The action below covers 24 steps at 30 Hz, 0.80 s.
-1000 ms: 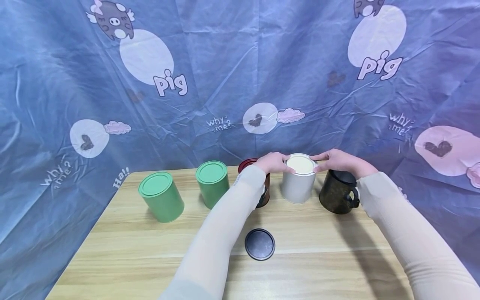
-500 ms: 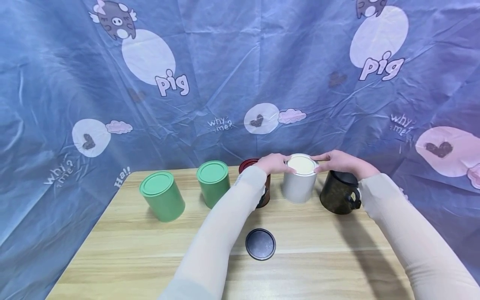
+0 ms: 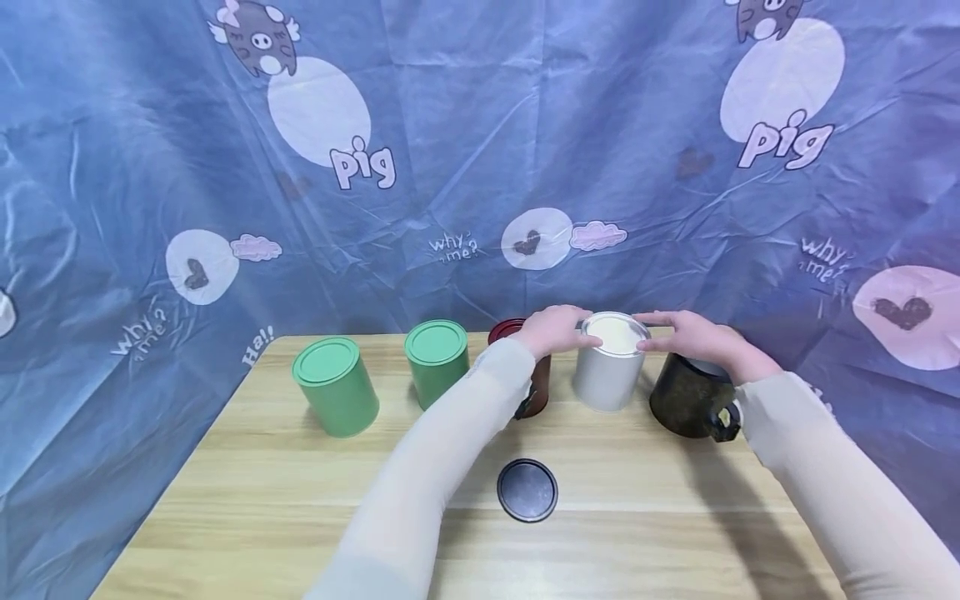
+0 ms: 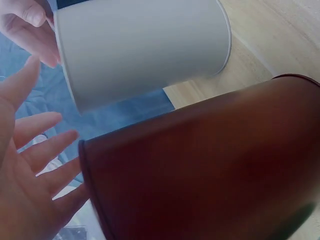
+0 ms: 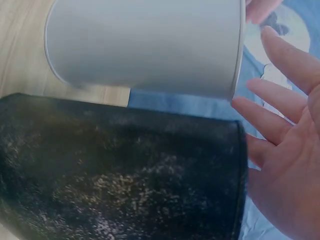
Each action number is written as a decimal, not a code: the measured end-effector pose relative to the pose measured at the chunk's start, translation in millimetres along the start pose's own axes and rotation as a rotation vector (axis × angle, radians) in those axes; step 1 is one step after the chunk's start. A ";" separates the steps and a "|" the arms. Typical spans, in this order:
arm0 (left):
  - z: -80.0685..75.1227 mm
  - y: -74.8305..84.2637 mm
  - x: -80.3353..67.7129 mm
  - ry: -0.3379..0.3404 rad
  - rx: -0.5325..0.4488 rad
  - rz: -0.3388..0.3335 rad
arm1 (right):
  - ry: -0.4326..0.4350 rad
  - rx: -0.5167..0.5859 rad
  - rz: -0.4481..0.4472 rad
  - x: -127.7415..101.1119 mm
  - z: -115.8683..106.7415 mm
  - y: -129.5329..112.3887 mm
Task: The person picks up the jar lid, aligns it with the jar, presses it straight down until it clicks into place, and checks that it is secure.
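A white can (image 3: 609, 379) with a pale top stands at the back of the table between both hands. On its left side, my left hand (image 3: 553, 328) is at the rim; in the left wrist view its fingers (image 4: 45, 152) are spread and apart from the white can. My right hand (image 3: 693, 337) is at the opposite side, fingers (image 5: 272, 117) extended, with a fingertip close to the rim; contact is unclear. Below the left hand is a red-brown can (image 4: 200, 165), partly hidden by the sleeve. Under the right hand stands a dark speckled mug (image 5: 120, 170) with a handle.
Two green cans with lids, one far left (image 3: 336, 387) and one nearer (image 3: 437, 362), stand on the wooden table (image 3: 300, 517). A round black lid (image 3: 527, 490) lies in front of the cans. A blue printed cloth (image 3: 465, 100) hangs behind.
Both hands have loosened from the white can's rim, the right one drawing slightly to the right. The head view has shifted slightly left; the cans stay standing in place.
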<state>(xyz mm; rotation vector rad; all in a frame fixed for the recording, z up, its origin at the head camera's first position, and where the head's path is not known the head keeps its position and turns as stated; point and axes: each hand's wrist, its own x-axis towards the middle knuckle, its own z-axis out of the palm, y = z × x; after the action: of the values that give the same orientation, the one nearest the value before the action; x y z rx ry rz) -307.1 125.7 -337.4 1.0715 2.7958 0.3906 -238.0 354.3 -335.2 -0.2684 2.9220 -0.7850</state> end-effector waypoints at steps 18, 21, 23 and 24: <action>0.5 -20.4 -69.4 0.077 0.030 0.106 | 0.101 0.023 -0.197 -31.9 25.5 -32.2; 3.7 -24.0 -84.1 0.096 0.038 0.141 | 0.102 0.026 -0.222 -37.3 33.5 -37.4; 6.7 -27.2 -94.1 0.114 0.038 0.159 | 0.097 0.038 -0.237 -40.1 38.9 -40.9; 8.3 -29.3 -99.2 0.120 0.038 0.167 | 0.094 0.042 -0.246 -41.3 41.7 -42.7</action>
<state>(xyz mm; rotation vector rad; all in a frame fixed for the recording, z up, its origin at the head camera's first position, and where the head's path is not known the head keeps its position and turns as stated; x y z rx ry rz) -250.6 39.8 -351.4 1.3390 2.8359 0.4343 -185.4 305.7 -347.2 -0.6121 2.9925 -0.9138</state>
